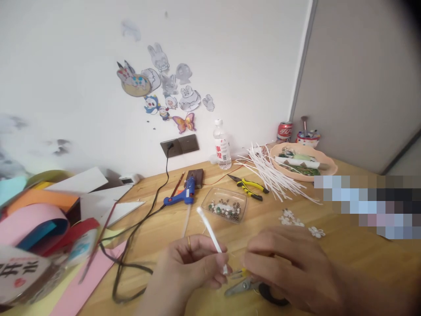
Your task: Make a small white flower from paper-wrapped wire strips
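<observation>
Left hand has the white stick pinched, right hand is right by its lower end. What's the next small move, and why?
Probably bring the right hand in to the lower tip of the white stick. The left hand pinches that stick near its bottom, tilted up and away, and the right fingertips sit just beside the tip with something small and yellow between them. The scissors lie untouched underneath.

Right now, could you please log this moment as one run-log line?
left hand: pinches white stick | right hand: by stick's lower end, contact unclear | pliers: flat under hands | glue gun: lying behind
</observation>
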